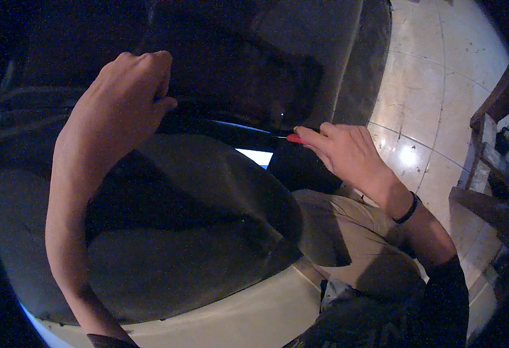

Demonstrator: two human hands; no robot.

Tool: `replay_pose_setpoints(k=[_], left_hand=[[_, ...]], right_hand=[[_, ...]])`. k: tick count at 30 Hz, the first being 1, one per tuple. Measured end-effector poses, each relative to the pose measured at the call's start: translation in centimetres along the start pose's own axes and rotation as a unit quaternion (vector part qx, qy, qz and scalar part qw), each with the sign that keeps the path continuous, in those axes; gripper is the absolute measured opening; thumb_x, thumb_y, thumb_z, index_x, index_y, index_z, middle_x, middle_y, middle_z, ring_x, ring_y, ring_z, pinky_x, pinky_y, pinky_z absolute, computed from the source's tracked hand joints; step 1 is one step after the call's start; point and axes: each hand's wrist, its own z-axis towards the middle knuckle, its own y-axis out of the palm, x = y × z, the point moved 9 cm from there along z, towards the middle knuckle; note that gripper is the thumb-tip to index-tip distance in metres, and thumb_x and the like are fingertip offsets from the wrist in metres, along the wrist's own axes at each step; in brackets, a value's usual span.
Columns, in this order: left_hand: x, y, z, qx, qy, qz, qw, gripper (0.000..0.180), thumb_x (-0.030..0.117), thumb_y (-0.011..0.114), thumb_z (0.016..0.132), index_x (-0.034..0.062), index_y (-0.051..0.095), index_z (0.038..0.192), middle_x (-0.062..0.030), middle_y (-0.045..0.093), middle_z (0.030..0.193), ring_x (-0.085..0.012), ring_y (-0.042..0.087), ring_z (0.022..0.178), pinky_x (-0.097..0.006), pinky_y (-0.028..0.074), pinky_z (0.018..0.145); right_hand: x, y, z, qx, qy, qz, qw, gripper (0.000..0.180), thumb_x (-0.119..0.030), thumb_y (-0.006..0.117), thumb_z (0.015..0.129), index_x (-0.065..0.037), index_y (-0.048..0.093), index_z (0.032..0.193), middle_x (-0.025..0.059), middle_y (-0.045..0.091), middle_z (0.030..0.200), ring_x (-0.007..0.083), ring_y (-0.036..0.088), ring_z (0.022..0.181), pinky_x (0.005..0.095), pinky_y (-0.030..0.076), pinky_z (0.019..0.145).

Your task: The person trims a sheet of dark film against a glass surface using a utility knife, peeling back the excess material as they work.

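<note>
Steer red-handled tool (295,138), pinched between thumb and fingers of right hand (347,152) near dark fabric (179,267), clear of curled left hand (124,87), can't tell if pinching anything.

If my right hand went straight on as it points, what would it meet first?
Led by the red-handled tool, your right hand would probably first meet the dark, curved surface ahead; depth is unclear.

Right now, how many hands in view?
2. Left hand: upper left of the picture, curled, fingertips hidden. Right hand: right of centre, gripping a slim red-handled tool. Dark areas could hide others.
</note>
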Motion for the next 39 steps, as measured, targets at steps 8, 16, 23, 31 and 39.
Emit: replay_pose_setpoints(k=[8,16,23,31,39], left_hand=[[-0.2,0.3,0.5,-0.018,-0.012,-0.012,1.000,0.025,0.009,0.082,0.082,0.0039,0.060,0.094,-0.0158,0.068,0.090,-0.0412,0.066,0.095,-0.051,0.053,0.086],[0.3,-0.4,0.2,-0.026,-0.024,0.017,0.999,0.024,0.012,0.082,0.084,0.0032,0.063,0.095,-0.0165,0.070,0.089,-0.0420,0.068,0.098,-0.052,0.054,0.086],[1.8,-2.2,0.5,0.005,-0.006,0.023,1.000,0.024,0.013,0.082,0.085,0.0028,0.062,0.094,-0.0157,0.070,0.087,-0.0411,0.066,0.093,-0.051,0.054,0.084],[2.6,-2.2,1.4,-0.032,-0.029,0.021,0.999,0.025,0.012,0.081,0.085,0.0040,0.061,0.096,-0.0155,0.069,0.089,-0.0415,0.065,0.093,-0.052,0.052,0.082],[3.0,-3.2,1.2,-0.079,-0.075,0.036,0.993,0.028,0.009,0.081,0.083,0.0037,0.059,0.099,-0.0170,0.071,0.090,-0.0429,0.067,0.094,-0.053,0.052,0.082]], right_hand=[[3.3,1.5,0.3,0.051,0.116,0.303,0.945,0.036,-0.023,0.082,0.088,-0.012,0.069,0.120,0.0127,0.071,0.085,0.0345,0.072,0.079,0.0435,0.056,0.070],[-2.9,1.1,3.8,0.246,0.036,0.331,0.910,0.037,-0.020,0.090,0.083,0.001,0.070,0.105,0.0146,0.068,0.096,0.0327,0.069,0.082,0.0375,0.054,0.073],[-1.5,1.1,3.2,0.221,0.077,0.384,0.893,0.027,-0.017,0.085,0.090,0.001,0.069,0.103,0.0145,0.069,0.092,0.0283,0.068,0.081,0.0346,0.053,0.074],[3.5,5.3,-0.3,0.227,0.161,0.596,0.754,0.017,-0.021,0.075,0.101,-0.006,0.067,0.103,0.0042,0.073,0.089,0.0132,0.067,0.081,0.0337,0.053,0.073],[2.3,8.3,-2.2,0.097,0.259,0.809,0.519,0.013,-0.021,0.065,0.108,-0.011,0.058,0.108,0.0051,0.074,0.110,0.0002,0.039,0.054,0.0201,0.031,0.046]])
